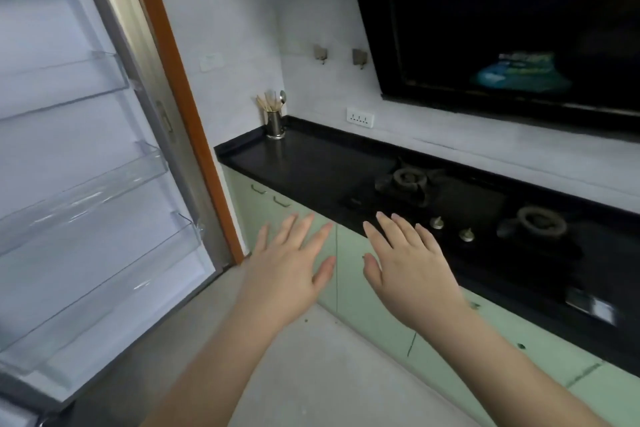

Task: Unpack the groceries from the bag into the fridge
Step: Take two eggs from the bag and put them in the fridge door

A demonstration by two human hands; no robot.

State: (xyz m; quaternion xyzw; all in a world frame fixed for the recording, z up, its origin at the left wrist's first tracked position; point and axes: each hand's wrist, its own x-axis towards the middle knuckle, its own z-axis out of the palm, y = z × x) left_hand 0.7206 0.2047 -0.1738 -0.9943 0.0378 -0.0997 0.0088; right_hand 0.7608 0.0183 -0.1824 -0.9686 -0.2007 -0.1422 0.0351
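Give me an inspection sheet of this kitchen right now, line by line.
Surface: black countertop with a two-burner gas hob.
Job's things: fridge door open, its clear shelves hold nothing; no bag or groceries seen.
Clutter: utensil holder in the counter's corner.
Hands: left hand and right hand open, fingers spread, holding nothing.
Cables: nothing seen.
Surroundings: range hood, wall socket, green cabinets.

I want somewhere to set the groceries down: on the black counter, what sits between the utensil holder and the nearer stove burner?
Nothing: in the head view the countertop is bare between the utensil holder and the burner.
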